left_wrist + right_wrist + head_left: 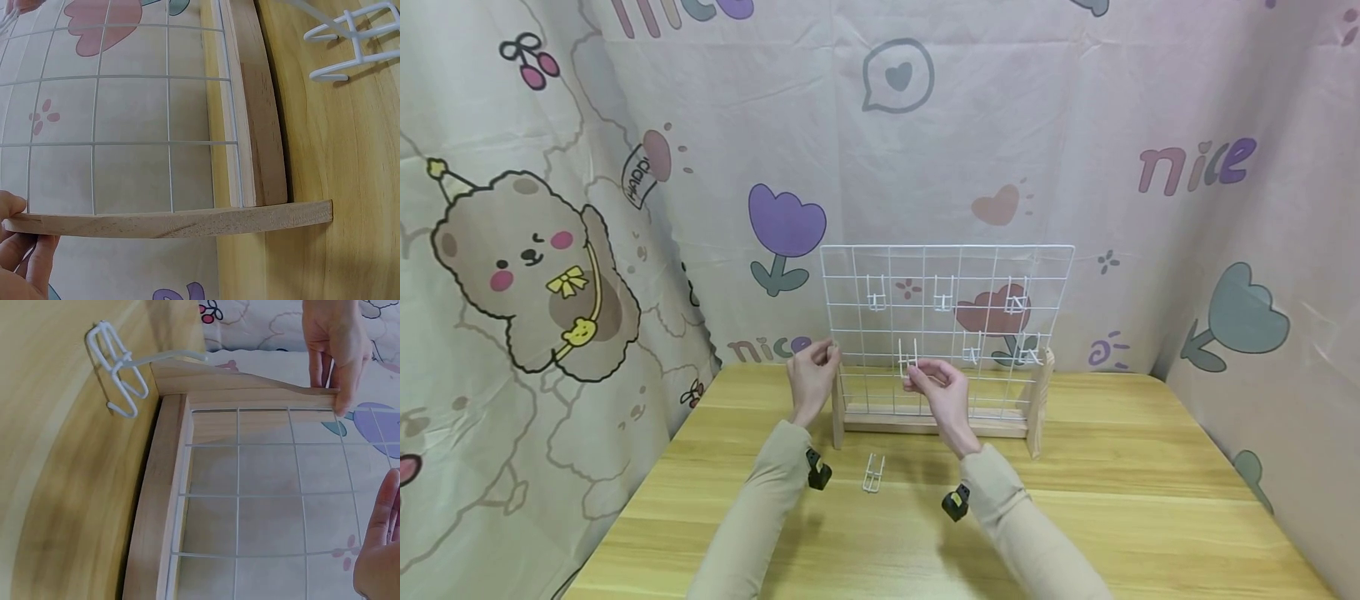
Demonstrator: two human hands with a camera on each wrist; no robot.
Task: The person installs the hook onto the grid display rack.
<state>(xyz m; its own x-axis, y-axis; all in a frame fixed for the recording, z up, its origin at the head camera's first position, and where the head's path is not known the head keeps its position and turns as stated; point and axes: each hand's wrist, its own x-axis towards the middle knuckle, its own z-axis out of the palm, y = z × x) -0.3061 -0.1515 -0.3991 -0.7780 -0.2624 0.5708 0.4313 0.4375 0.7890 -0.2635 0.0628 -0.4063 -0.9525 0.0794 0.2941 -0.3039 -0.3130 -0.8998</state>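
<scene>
Head view: a white wire grid panel (946, 329) stands upright in a wooden frame (934, 422) near the far edge of the tabletop (1112, 500), roughly centred between the left and right edges. Several white wire hooks (942, 293) hang on the upper and right-hand cells of the grid.

The left hand (813, 377) is at the top of the frame's left upright post. Its fingers are curled and closed on the post top; the right wrist view shows the fingertips (345, 394) pinching the end of the wooden post.

The right hand (942, 392) is raised in front of the lower middle of the grid. Its thumb and fingers are drawn together, pinching a white wire hook (907, 358) that lies against the grid wires. Whether this hook is seated on a wire cannot be told.

One loose wire hook (873, 472) lies flat on the tabletop, in front of the frame's base and between the two forearms, touching neither. The left wrist view shows this hook (350, 44) on the wood surface just beside the frame's foot.

A printed curtain (535, 275) with a bear, tulips and hearts encloses the far and side edges of the tabletop.
</scene>
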